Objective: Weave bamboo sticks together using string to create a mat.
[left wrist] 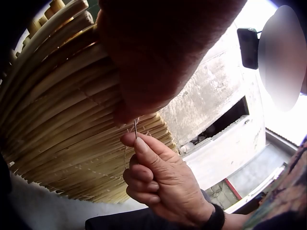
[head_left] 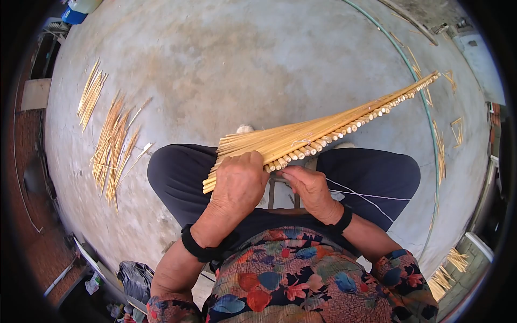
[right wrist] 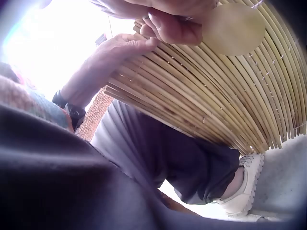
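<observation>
A fan-shaped mat of straw-coloured plant stalks (head_left: 301,126), stitched together with thread, lies across the lap, its cut ends running up to the right. My left hand (head_left: 237,176) grips the mat's near edge, fingers over the top of the stalks. Just to its right, my right hand (head_left: 312,191) is at the underside of the near edge. In the left wrist view, the right hand (left wrist: 165,184) pinches a thin needle (left wrist: 135,128) between thumb and forefinger, its tip right at the stalks. White thread (head_left: 361,194) trails from beside this hand over the right thigh.
Loose stalks (head_left: 110,145) lie in piles on the concrete floor (head_left: 204,64) at the left. More stalks (head_left: 441,151) lie at the right, along a green hose (head_left: 425,102). A black plastic bag (head_left: 135,277) stands at the lower left.
</observation>
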`<state>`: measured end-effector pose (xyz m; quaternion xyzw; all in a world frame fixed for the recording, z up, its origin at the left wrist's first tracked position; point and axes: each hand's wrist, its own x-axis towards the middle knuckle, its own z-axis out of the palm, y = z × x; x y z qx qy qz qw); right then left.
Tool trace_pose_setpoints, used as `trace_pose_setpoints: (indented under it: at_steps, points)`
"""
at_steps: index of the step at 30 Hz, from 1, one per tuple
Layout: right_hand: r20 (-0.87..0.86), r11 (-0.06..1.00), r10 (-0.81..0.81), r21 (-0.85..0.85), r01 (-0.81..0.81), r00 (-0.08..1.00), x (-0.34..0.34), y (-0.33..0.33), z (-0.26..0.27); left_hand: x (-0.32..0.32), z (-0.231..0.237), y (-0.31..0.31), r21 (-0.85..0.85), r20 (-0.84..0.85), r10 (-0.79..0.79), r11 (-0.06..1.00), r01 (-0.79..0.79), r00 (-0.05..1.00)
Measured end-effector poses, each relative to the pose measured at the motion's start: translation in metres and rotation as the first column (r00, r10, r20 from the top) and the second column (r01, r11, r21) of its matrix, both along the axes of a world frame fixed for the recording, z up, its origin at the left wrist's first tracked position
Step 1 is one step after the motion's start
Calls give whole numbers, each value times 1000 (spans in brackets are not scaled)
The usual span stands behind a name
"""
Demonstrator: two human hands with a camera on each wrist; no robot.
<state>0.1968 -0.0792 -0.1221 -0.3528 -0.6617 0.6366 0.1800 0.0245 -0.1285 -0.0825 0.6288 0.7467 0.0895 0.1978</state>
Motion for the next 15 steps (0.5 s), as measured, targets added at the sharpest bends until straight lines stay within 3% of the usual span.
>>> trace_pose_setpoints:
  at_steps: [12,15]
  points:
    - [-9,997,33,-63,-34,999,-2,-4,5,-1,2,-7,6,18,-5,1000,5,1000]
    - [30,998,66,-6,-66,997,-6,2,8,-1,2,-5,11,31,1,1000,-1,1000]
